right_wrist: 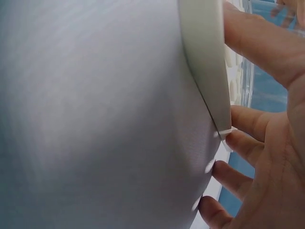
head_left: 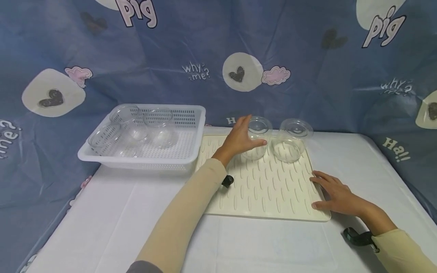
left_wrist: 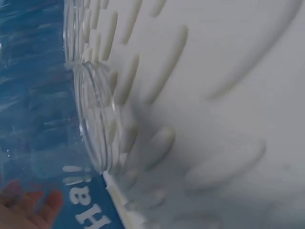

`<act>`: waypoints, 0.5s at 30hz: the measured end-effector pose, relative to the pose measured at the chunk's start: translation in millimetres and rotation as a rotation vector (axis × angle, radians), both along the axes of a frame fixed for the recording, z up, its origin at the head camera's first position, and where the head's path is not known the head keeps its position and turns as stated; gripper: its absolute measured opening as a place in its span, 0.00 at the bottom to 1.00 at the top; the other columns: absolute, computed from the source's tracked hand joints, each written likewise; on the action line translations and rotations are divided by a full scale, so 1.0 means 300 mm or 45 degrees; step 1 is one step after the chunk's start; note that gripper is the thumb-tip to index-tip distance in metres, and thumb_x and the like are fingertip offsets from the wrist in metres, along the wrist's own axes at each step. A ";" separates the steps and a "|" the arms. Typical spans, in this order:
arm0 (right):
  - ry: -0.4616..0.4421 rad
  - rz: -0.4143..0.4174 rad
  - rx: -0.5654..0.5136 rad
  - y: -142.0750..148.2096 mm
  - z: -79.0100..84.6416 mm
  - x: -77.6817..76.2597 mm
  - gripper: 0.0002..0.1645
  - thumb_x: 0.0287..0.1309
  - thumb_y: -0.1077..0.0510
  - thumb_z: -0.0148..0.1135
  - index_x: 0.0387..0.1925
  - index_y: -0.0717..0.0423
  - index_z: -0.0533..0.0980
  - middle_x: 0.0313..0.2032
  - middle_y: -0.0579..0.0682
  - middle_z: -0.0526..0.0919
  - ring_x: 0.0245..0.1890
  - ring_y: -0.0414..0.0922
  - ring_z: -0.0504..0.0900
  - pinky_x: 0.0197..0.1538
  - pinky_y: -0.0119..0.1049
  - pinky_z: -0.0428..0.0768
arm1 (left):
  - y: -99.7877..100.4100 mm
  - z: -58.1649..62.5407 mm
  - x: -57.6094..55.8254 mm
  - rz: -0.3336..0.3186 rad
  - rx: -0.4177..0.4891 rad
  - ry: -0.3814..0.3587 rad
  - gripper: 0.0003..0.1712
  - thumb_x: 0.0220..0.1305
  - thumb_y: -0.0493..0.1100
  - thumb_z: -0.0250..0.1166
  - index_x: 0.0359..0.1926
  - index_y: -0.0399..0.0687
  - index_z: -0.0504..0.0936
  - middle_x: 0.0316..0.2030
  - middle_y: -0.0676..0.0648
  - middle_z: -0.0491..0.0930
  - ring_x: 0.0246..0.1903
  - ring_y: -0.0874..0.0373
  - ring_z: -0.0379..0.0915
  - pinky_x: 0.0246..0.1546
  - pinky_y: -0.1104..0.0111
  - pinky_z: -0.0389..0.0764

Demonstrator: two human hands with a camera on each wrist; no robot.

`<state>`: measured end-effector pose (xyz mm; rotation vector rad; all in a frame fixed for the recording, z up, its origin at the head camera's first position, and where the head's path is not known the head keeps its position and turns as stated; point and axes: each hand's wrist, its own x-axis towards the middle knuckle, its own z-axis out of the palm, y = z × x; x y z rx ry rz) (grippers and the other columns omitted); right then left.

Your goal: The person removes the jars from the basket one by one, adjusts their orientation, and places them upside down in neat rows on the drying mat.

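Two clear plastic jars, a left jar (head_left: 261, 127) and a right jar (head_left: 296, 131), stand side by side at the back of a cream ribbed mat (head_left: 266, 193). In the left wrist view a jar's ringed rim (left_wrist: 97, 117) meets the mat. My left hand (head_left: 240, 136) is at the left jar, fingers reaching up along its left side and thumb stretched across its front. Part of that jar is hidden behind the hand. At the mat's right edge, my right hand (head_left: 338, 195) rests with fingers spread, fingertips (right_wrist: 236, 143) right at the edge.
A white perforated basket (head_left: 170, 161) stands left of the mat, with several clear jars (head_left: 158, 129) inside. White cloth (head_left: 266, 246) covers the table. Behind it hangs a blue printed curtain (head_left: 191, 41), close to the mat's back edge.
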<state>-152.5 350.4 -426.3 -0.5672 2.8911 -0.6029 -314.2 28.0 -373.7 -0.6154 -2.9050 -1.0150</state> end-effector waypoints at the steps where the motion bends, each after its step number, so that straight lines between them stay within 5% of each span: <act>1: 0.000 0.001 -0.001 -0.002 0.001 0.000 0.49 0.49 0.44 0.75 0.66 0.61 0.65 0.70 0.67 0.58 0.63 0.74 0.60 0.47 0.75 0.65 | -0.004 0.003 0.000 0.005 -0.041 0.012 0.65 0.50 0.71 0.70 0.79 0.54 0.46 0.77 0.46 0.49 0.76 0.47 0.52 0.70 0.50 0.68; 5: -0.003 0.002 0.007 -0.008 0.006 -0.002 0.49 0.49 0.44 0.75 0.66 0.61 0.65 0.70 0.68 0.57 0.63 0.74 0.59 0.48 0.75 0.65 | -0.020 0.028 0.001 0.011 -0.201 0.014 0.66 0.48 0.76 0.67 0.79 0.57 0.45 0.78 0.45 0.46 0.77 0.45 0.49 0.70 0.49 0.68; 15: -0.008 -0.003 0.041 -0.014 -0.003 -0.002 0.50 0.48 0.43 0.75 0.66 0.63 0.66 0.69 0.68 0.58 0.63 0.74 0.60 0.48 0.77 0.65 | -0.118 0.145 0.052 -0.114 -0.279 0.075 0.65 0.53 0.73 0.67 0.79 0.50 0.45 0.78 0.43 0.48 0.77 0.44 0.48 0.72 0.48 0.64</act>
